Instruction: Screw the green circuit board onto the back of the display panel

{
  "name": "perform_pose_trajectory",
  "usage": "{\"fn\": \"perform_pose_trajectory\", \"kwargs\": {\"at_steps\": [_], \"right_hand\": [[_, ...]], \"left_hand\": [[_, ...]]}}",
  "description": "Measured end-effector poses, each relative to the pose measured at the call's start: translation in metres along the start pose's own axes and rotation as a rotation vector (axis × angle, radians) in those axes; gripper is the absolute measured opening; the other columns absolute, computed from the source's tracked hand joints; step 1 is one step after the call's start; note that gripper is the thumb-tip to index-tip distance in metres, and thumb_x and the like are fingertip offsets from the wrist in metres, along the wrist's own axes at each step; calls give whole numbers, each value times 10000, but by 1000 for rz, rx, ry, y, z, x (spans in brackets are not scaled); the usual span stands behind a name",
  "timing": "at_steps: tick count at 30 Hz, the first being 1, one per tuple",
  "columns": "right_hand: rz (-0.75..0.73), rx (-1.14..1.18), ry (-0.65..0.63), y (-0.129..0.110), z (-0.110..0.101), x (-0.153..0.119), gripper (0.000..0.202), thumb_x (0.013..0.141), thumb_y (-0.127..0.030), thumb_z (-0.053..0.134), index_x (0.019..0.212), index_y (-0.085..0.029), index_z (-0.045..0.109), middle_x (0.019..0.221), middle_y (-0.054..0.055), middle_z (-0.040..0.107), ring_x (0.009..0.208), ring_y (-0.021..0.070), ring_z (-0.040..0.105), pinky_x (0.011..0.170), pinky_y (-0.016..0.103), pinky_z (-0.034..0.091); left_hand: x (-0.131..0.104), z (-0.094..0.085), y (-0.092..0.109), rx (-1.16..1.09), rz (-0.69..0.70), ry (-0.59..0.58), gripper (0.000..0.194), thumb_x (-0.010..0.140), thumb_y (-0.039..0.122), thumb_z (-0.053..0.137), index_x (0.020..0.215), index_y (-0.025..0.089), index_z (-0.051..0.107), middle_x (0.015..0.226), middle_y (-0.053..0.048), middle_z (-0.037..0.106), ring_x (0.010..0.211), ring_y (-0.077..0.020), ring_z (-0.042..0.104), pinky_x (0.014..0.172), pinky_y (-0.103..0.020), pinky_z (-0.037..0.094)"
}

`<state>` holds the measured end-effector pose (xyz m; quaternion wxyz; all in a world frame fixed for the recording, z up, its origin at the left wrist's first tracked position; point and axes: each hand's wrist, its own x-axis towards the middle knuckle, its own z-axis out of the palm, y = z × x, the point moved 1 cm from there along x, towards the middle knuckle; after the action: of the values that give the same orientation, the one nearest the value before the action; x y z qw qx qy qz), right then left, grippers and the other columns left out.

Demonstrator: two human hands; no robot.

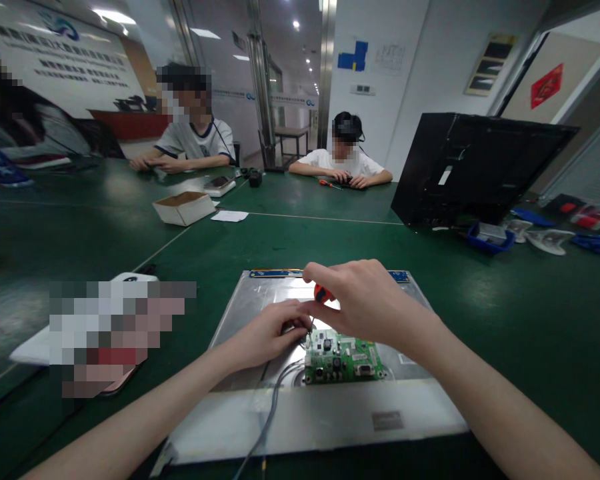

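Observation:
A flat display panel (230,420) lies back side up in front of me, with a green circuit board (347,360) on its middle. My right hand (363,297) is closed around the red and black handle of a screwdriver (322,293). The thin shaft points down to the board's upper left corner. Beside that corner, my left hand (275,330) has its fingers pinched together near the screwdriver's tip; what they hold, if anything, is hidden. Grey cables (275,393) run from the board's left side toward the panel's near edge.
Phones (125,360) lie left of the panel on the green table (300,240). Further off are an open white box (185,208) and a large black monitor (470,173). A blue tray (490,238) stands by the monitor. Several people sit across the table.

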<state>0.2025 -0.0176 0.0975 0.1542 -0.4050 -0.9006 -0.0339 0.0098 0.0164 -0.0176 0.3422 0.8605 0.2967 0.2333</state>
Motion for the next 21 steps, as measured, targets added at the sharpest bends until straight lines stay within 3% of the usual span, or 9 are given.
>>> {"fn": "perform_pose_trajectory", "kwargs": {"at_steps": [2,6,9,14,21], "right_hand": [[7,-25,6,0,0,1,248,971,-448,494,969,-211,569,713,-7,686,568,131,548,519,262,189],[3,-30,2,-1,0,1,166,969,-348,497,933,-204,571,673,-19,651,533,114,508,517,258,188],[14,-22,-1,-2,-1,0,99,924,-263,507,979,-194,553,702,-15,652,538,115,505,510,253,193],[-8,59,-30,-4,-3,-1,209,859,-216,544,1064,-182,532,841,5,694,633,132,575,525,249,221],[0,11,-5,-1,-1,0,224,963,-422,524,981,-203,563,752,-2,699,578,123,552,528,258,197]], "left_hand": [[0,0,1,-16,-4,-8,113,913,164,542,942,171,651,930,-44,684,810,-182,643,730,-304,518],[0,0,0,6,-5,-14,106,898,161,555,930,171,656,886,-38,683,783,-185,627,709,-301,507],[0,-1,-1,31,-7,-2,92,894,172,563,913,174,653,886,-42,678,788,-191,616,711,-308,500],[0,-1,0,29,0,10,72,898,191,563,873,177,629,868,-37,670,772,-186,606,709,-311,497],[0,1,-1,-3,-4,4,113,916,194,544,947,174,650,929,-49,686,811,-188,629,740,-324,523]]}}
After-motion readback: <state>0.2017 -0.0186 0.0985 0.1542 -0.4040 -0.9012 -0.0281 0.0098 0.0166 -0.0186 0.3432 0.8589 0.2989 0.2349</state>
